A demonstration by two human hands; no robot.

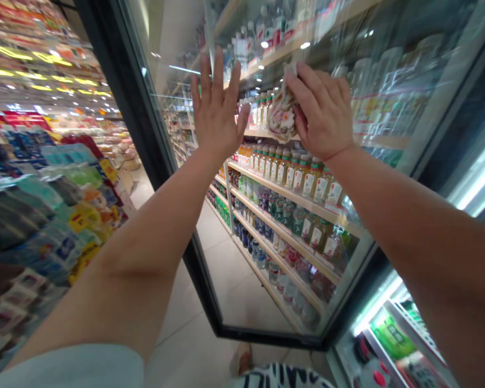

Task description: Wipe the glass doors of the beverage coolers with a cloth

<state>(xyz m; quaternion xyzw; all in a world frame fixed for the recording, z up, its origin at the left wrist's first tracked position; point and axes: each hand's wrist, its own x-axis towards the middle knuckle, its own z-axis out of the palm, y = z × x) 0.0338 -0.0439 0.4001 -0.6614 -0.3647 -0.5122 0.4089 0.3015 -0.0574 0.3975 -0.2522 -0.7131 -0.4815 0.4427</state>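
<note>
Head view | left hand (217, 110): open wide, flat at glass fridge door (242, 291) | right hand (321, 113): holding flower-print packet (282, 110) | packet: long side points up, tipped a bit

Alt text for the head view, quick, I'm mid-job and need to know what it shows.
The right hand grips a floral-patterned packet up near a glass cooler door, while the open left hand appears pressed flat against the glass. Bottled drinks stand on shelves behind it.
</note>
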